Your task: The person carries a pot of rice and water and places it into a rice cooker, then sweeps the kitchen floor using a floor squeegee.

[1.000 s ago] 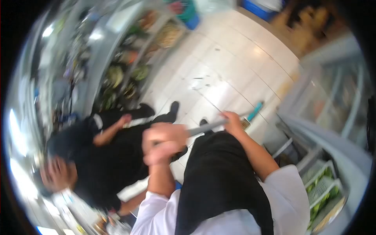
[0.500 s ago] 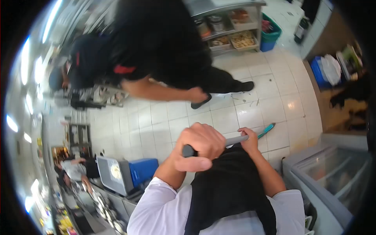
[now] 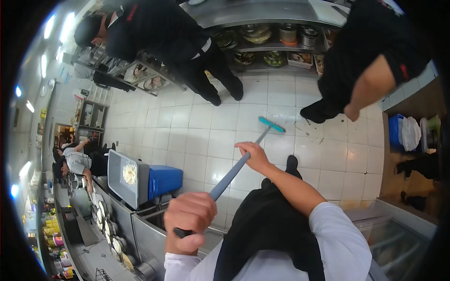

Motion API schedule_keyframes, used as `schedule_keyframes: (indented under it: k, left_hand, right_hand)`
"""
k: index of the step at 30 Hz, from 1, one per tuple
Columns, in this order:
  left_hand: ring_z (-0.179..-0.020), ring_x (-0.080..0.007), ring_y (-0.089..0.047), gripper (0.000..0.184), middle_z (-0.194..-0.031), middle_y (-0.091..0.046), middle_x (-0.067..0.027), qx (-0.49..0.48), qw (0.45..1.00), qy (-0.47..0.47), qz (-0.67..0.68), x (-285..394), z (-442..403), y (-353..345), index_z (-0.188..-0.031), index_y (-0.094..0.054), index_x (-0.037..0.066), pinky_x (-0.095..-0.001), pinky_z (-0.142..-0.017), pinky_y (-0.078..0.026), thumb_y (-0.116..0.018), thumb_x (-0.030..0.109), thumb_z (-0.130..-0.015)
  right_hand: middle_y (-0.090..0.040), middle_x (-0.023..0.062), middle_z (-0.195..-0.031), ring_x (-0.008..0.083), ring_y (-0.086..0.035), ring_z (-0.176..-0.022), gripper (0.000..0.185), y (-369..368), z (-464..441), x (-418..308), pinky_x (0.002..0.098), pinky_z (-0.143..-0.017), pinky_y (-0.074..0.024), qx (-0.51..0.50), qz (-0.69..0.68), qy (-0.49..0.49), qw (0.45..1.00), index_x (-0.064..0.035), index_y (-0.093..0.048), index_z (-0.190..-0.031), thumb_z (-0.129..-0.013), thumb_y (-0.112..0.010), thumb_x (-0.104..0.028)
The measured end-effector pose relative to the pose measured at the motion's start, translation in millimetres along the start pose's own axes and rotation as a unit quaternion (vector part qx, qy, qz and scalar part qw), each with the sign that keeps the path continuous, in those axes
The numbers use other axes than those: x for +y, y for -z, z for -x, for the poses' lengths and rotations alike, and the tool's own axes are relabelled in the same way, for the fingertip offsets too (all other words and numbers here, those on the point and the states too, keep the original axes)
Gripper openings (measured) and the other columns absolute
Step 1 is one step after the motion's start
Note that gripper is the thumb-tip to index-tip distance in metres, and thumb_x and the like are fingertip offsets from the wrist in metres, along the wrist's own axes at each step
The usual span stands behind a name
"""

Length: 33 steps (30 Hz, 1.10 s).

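A broom with a grey handle and a narrow teal head [image 3: 272,124] slants away from me over the white tiled floor. Whether that head has bristles is too small to make out. My left hand [image 3: 190,218] is wrapped round the top of the handle, and the black end cap shows below the fist. Farther down, my right hand [image 3: 253,155] grips the grey shaft [image 3: 230,176] with closed fingers. Small dark scraps [image 3: 308,135] lie on the floor to the right of the head.
One co-worker [image 3: 159,33] stands at the back left, another [image 3: 370,56] at the right. A steel shelf unit [image 3: 262,49] with food containers runs along the back. To the left are a grey tub [image 3: 123,175] and blue bin [image 3: 165,182]. A glass-topped freezer [image 3: 398,234] stands lower right.
The broom head has swung from the right to ahead of me, and my right hand moved left with the shaft. My left hand came lower left. A co-worker now stands at the right.
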<state>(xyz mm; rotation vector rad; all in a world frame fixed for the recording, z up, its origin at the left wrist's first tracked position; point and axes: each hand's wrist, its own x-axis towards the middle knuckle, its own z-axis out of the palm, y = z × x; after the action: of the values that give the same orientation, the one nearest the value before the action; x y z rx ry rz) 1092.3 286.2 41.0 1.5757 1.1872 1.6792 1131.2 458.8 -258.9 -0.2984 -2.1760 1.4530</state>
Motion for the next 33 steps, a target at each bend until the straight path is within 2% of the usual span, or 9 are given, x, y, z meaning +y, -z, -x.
schedule_keyframes:
  k: [8,13,15,18,20,26,29,32,33]
  left_hand:
    - [-0.063,-0.0307,-0.053,0.016,-0.065,-0.047,-0.0105,-0.035,0.982,0.068,-0.173,-180,-69,20,-0.062,-0.046,0.001,-0.0414,-0.071,-0.049,-0.061,0.001,-0.068]
    - [-0.063,-0.0297,-0.055,0.01,-0.065,-0.05,-0.01,-0.037,0.971,0.072,-0.224,-313,-132,19,-0.062,-0.048,0.0,-0.0435,-0.075,-0.051,-0.057,-0.004,-0.064]
    - [-0.055,-0.0282,-0.052,0.016,-0.06,-0.05,-0.0114,0.101,0.967,0.042,-0.229,-315,-143,12,-0.06,-0.047,0.0,-0.0421,-0.061,-0.049,-0.058,0.003,-0.071]
    - [-0.046,-0.0237,-0.048,0.033,-0.054,-0.05,-0.0104,0.31,0.937,0.02,-0.161,-259,-170,-1,-0.056,-0.048,0.002,-0.0376,-0.047,-0.042,-0.058,0.016,-0.084]
    - [-0.041,-0.0181,-0.044,0.04,-0.05,-0.048,-0.0046,0.338,0.933,0.046,-0.116,-211,-193,6,-0.056,-0.042,0.008,-0.0355,-0.046,-0.042,-0.054,0.024,-0.092]
    - [-0.039,-0.0156,-0.042,0.04,-0.046,-0.043,-0.0023,0.251,0.966,0.041,-0.051,-171,-206,24,-0.056,-0.042,0.008,-0.0343,-0.044,-0.041,-0.052,0.022,-0.092]
    - [-0.047,-0.0216,-0.045,0.03,-0.054,-0.047,-0.0067,0.246,0.955,0.037,-0.159,-232,-201,-8,-0.058,-0.044,0.002,-0.0373,-0.049,-0.04,-0.053,0.012,-0.085]
    - [-0.062,-0.0304,-0.055,0.009,-0.069,-0.053,-0.0115,0.097,0.961,-0.006,-0.258,-352,-164,-57,-0.072,-0.051,0.001,-0.0444,-0.068,-0.052,-0.054,-0.002,-0.08]
    - [-0.065,-0.031,-0.056,0.008,-0.071,-0.054,-0.0122,0.091,0.966,-0.015,-0.243,-372,-167,-80,-0.073,-0.051,0.0,-0.0463,-0.072,-0.053,-0.052,-0.006,-0.078]
  right_hand:
    - [-0.063,0.0097,-0.085,0.0323,-0.061,-0.084,0.016,59,-157,170,0.042,-0.077,-0.0481,0.037,0.08,0.004,0.996,-0.0077,-0.068,-0.099,-0.084,-0.072,-0.012]
    - [-0.062,0.0095,-0.084,0.0327,-0.059,-0.086,0.016,75,-229,288,0.0417,-0.076,-0.0478,0.016,0.014,-0.012,1.0,-0.0051,-0.066,-0.083,-0.078,-0.077,-0.015]
    - [-0.059,0.0094,-0.079,0.0319,-0.056,-0.08,0.022,79,-225,299,0.041,-0.073,-0.0469,-0.069,0.067,-0.024,0.995,-0.0043,-0.059,-0.071,-0.079,-0.077,-0.015]
    - [-0.053,0.0103,-0.069,0.0313,-0.052,-0.074,0.035,90,-190,230,0.0409,-0.07,-0.045,0.014,0.035,-0.011,0.999,-0.0051,-0.051,-0.061,-0.083,-0.074,-0.018]
    - [-0.052,0.0105,-0.065,0.0313,-0.051,-0.073,0.038,96,-171,192,0.0415,-0.07,-0.044,0.031,0.019,-0.038,0.999,-0.0056,-0.048,-0.059,-0.085,-0.072,-0.019]
    - [-0.048,0.0102,-0.067,0.0312,-0.051,-0.072,0.036,119,-191,157,0.0428,-0.075,-0.0423,0.116,0.009,-0.019,0.993,-0.0045,-0.047,-0.061,-0.086,-0.071,-0.014]
    - [-0.058,0.0078,-0.075,0.0296,-0.054,-0.079,0.034,135,-226,209,0.039,-0.082,-0.041,0.065,-0.011,0.034,0.997,-0.0075,-0.052,-0.065,-0.083,-0.075,-0.025]
    - [-0.061,0.0081,-0.079,0.0301,-0.057,-0.08,0.029,158,-226,316,0.0402,-0.074,-0.0448,-0.05,0.096,0.06,0.992,-0.0095,-0.056,-0.07,-0.071,-0.082,-0.022]
    - [-0.06,0.0089,-0.079,0.0307,-0.057,-0.082,0.026,152,-213,361,0.0404,-0.073,-0.0458,-0.018,-0.068,-0.026,0.997,-0.0085,-0.056,-0.072,-0.074,-0.079,-0.02]
